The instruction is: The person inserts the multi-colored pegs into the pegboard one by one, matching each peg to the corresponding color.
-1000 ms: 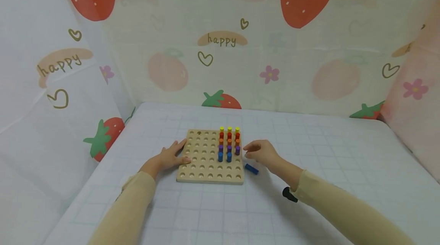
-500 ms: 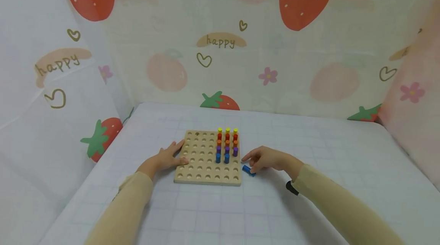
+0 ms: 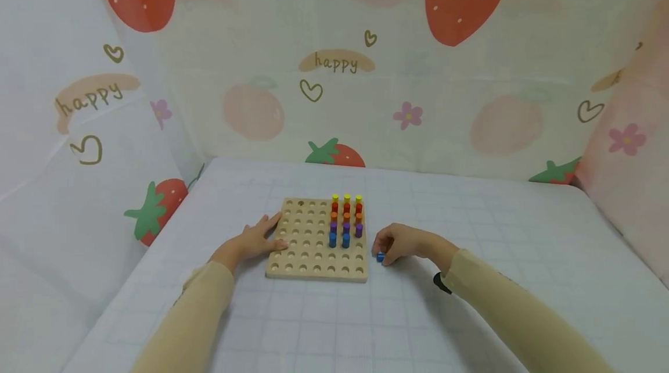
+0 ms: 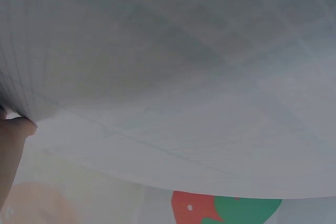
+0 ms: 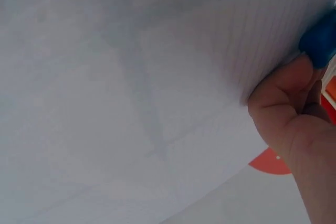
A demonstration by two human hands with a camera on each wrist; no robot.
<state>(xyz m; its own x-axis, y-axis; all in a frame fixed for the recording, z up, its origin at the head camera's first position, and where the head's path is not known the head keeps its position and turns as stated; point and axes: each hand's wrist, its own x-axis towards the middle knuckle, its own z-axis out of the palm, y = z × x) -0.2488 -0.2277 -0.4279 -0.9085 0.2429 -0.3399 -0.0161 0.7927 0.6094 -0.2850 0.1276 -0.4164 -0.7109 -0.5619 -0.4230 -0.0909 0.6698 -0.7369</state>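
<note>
A square wooden pegboard [image 3: 313, 276] lies on the table in the head view, with rows of round holes. Yellow, red, orange and purple pegs [image 3: 346, 228] fill three columns at its right side. Two blue pegs [image 3: 339, 240] stand in the row nearer me. My left hand [image 3: 252, 243] rests at the board's left edge, its thumb over the top and its fingers stretched along the side. Just right of the board, my right hand [image 3: 403, 241] pinches a blue peg [image 3: 380, 257] low over the table; the fingers partly hide it. The right wrist view shows the thumb against this peg [image 5: 319, 40].
A pale checked cloth covers the table [image 3: 496, 233]. Printed curtains [image 3: 334, 106] with strawberries and hearts close off the back and sides. A black band [image 3: 441, 283] sits at the right cuff.
My right hand has moved down from beside the purple pegs to the loose blue peg and now pinches it. That peg has turned. The left hand stays at the board.
</note>
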